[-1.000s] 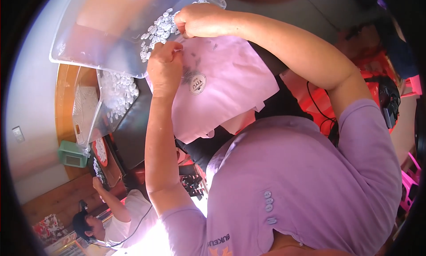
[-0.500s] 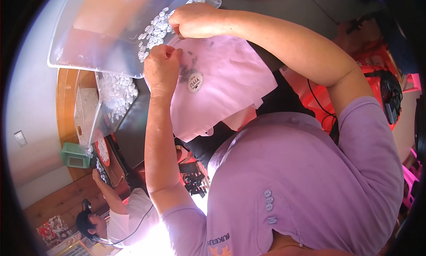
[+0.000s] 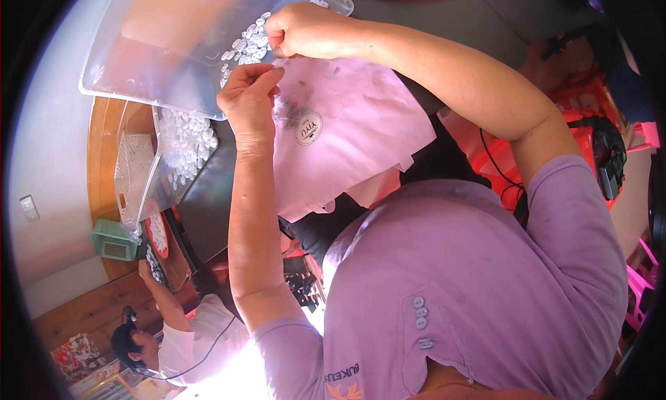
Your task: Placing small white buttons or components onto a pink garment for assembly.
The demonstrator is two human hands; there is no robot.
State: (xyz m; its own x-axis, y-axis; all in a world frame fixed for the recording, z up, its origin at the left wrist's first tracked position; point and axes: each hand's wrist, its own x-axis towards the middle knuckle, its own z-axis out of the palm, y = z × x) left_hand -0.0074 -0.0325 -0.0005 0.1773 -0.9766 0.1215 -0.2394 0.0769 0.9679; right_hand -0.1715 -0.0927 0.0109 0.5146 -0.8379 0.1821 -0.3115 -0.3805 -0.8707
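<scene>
My left hand (image 3: pixel 248 103) is at the near edge of a clear plastic bin (image 3: pixel 149 98), thumb and forefinger pressed together in a pinch. Just beyond it, my right hand (image 3: pixel 305 34) is closed too, its fingertips pointing down close to the left thumb. Whatever either hand pinches is too small to make out. Below both hands a pink apron (image 3: pixel 368 123) with dark smudges and a round badge lies over my lap. Small white oval plastic pieces (image 3: pixel 251 45) are heaped inside the bin beside my fingers.
A second clear container (image 3: pixel 186 147) full of white pieces stands to the left, by a white perforated basket (image 3: pixel 133 166). Farther along are a green basket (image 3: pixel 114 240), a red tray (image 3: pixel 158 235) and a co-worker (image 3: pixel 201 337) reaching to the table. Red bags (image 3: pixel 583 147) lie at right.
My left hand has turned slightly, and its thumb and forefinger now reach farther out toward the right hand. The right hand stays nearly in place. The co-worker leans a little left.
</scene>
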